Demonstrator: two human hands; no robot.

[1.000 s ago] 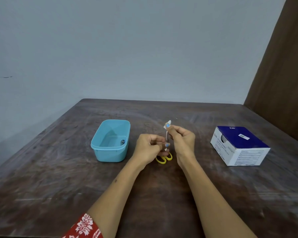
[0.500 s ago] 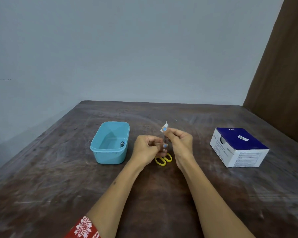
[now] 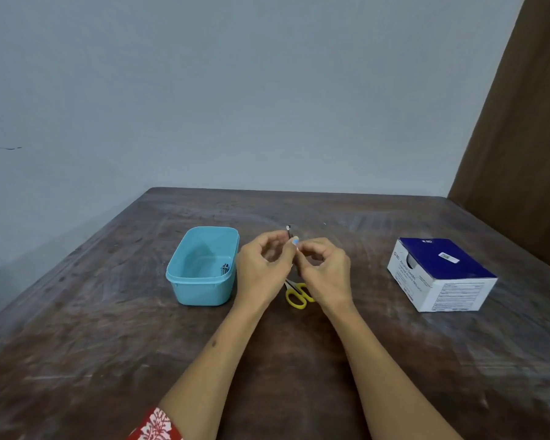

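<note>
Possibly the thin metal tool (image 3: 288,229) slips down onto the yellow scissors (image 3: 294,300) just below both grips, since the pinch on it is slight. My left grip (image 3: 262,263) is narrow, pinching the tool, and my right grip (image 3: 326,268) pinches the small blue-white swab (image 3: 295,241) against it, between the two grips.

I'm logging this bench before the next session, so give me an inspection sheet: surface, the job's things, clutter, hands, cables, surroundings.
Surface: dark wooden table, scuffed.
Job's things: small blue-and-white piece on a thin stick, held above the table; too small to identify.
Clutter: light blue tub with a small metal item inside; yellow-handled scissors lying under the hands; blue-and-white box at right.
Hands: left hand and right hand both pinch the piece.
Cables: nothing seen.
Surroundings: pale wall behind; brown panel at right.
</note>
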